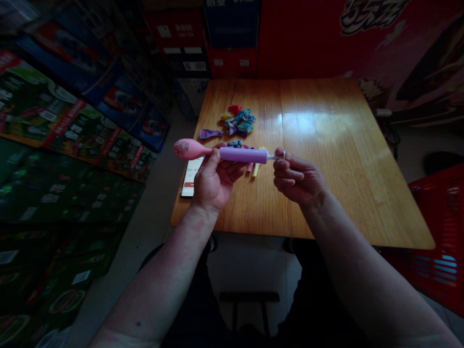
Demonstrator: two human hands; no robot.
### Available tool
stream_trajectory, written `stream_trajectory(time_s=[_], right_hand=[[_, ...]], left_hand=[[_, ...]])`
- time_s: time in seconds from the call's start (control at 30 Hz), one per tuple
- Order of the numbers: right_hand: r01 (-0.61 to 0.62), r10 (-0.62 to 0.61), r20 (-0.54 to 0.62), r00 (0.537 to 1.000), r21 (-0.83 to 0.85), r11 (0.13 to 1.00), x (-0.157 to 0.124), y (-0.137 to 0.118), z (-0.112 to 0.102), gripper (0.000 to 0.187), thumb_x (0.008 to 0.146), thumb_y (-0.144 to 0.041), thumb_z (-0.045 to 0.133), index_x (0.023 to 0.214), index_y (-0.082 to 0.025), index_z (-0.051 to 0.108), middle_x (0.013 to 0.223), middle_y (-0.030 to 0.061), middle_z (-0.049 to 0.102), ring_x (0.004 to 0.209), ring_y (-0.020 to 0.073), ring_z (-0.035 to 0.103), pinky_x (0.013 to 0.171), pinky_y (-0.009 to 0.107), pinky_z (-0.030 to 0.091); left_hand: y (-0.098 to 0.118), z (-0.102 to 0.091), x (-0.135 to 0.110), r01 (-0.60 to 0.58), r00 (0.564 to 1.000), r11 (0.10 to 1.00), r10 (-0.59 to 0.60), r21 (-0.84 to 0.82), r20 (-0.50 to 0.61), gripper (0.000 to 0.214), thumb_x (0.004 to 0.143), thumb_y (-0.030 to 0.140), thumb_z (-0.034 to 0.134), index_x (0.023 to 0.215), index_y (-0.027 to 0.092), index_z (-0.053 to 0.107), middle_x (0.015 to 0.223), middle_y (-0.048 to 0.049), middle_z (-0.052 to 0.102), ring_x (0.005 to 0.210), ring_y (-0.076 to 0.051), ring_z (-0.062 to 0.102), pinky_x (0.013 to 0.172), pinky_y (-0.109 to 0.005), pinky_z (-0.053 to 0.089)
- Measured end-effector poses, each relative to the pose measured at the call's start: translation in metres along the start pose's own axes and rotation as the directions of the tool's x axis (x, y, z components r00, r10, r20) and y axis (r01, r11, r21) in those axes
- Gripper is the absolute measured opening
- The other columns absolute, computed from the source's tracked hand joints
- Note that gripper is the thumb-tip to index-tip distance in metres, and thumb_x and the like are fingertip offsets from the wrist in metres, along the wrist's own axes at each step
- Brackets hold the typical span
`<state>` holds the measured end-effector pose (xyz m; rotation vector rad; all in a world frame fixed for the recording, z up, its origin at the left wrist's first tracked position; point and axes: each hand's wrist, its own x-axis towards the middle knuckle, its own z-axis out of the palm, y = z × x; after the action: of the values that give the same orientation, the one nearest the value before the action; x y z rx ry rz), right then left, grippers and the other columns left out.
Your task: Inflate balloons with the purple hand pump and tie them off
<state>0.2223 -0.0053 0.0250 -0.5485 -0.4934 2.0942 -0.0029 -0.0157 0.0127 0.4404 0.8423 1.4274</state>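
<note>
My left hand [214, 180] is closed round the front end of a purple hand pump [243, 154], held level above the wooden table [326, 159]. A pink balloon [187, 148] with a dark printed pattern sits on the pump's nozzle, slightly swollen, pointing left. My right hand [295, 178] is closed on the pump's handle [280, 155] at the right end, with the rod pushed almost fully in. Beneath the pump lie a few flat balloons [253, 168].
A heap of uninflated coloured balloons [239, 121] and a purple balloon [210, 133] lie further back on the table. A phone [191, 178] with a lit screen rests at the table's left edge. Stacked cartons [72, 130] fill the left; a red crate [440, 237] stands at right.
</note>
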Motion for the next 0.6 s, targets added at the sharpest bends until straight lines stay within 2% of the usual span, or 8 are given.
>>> stream_trajectory(time_s=[0.1, 0.2, 0.33, 0.5, 0.6], right_hand=[[0.050, -0.067, -0.142, 0.988, -0.120, 0.992, -0.007, -0.009, 0.005, 0.031, 0.111, -0.020, 0.036, 0.098, -0.021, 0.064, 0.069, -0.0089, 0.054, 0.042, 0.0013, 0.017, 0.044, 0.010, 0.030], [0.045, -0.076, -0.241, 0.967, -0.132, 0.990, -0.006, -0.003, 0.011, 0.032, 0.112, -0.023, 0.036, 0.093, -0.021, 0.062, 0.066, -0.0095, 0.048, 0.044, 0.0035, 0.009, 0.041, 0.011, 0.026], [0.018, -0.015, -0.145, 0.989, 0.017, 1.000, 0.001, 0.012, 0.015, 0.026, 0.110, -0.019, 0.040, 0.095, -0.020, 0.060, 0.065, -0.0091, 0.047, 0.044, 0.0033, 0.008, 0.040, 0.010, 0.027], [0.001, -0.001, -0.198, 0.980, 0.000, 1.000, 0.004, 0.016, 0.012, 0.028, 0.112, -0.021, 0.037, 0.097, -0.021, 0.061, 0.068, -0.0081, 0.050, 0.043, 0.0037, 0.014, 0.041, 0.011, 0.031], [0.014, -0.014, -0.118, 0.993, -0.006, 1.000, 0.006, 0.015, 0.009, 0.022, 0.110, -0.021, 0.044, 0.098, -0.022, 0.062, 0.068, -0.0085, 0.052, 0.043, 0.0029, 0.016, 0.042, 0.009, 0.033]], left_hand=[[0.009, -0.004, 0.001, -0.068, 0.997, 0.998, 0.069, 0.008, -0.047, 0.034, 0.103, 0.047, 0.067, 0.128, 0.025, 0.072, 0.106, -0.0070, 0.083, 0.100, -0.025, 0.081, 0.072, -0.028, 0.065], [0.007, 0.000, -0.004, -0.074, 0.997, 0.997, 0.074, 0.012, 0.000, 0.035, 0.101, 0.048, 0.070, 0.129, 0.028, 0.070, 0.107, -0.0057, 0.083, 0.098, -0.026, 0.081, 0.074, -0.031, 0.066], [-0.004, 0.007, -0.011, -0.004, 0.997, 1.000, 0.003, 0.008, 0.073, 0.037, 0.100, 0.047, 0.071, 0.130, 0.026, 0.068, 0.110, -0.0079, 0.082, 0.094, -0.026, 0.082, 0.074, -0.033, 0.067], [-0.008, 0.006, -0.010, 0.006, 0.999, 1.000, -0.006, -0.005, 0.039, 0.045, 0.100, 0.051, 0.070, 0.137, 0.027, 0.065, 0.113, -0.0093, 0.082, 0.096, -0.027, 0.082, 0.075, -0.032, 0.067], [-0.010, 0.004, -0.006, 0.011, 0.999, 1.000, -0.011, -0.012, 0.043, 0.045, 0.100, 0.051, 0.070, 0.138, 0.026, 0.065, 0.114, -0.0097, 0.082, 0.095, -0.027, 0.082, 0.074, -0.032, 0.066]])
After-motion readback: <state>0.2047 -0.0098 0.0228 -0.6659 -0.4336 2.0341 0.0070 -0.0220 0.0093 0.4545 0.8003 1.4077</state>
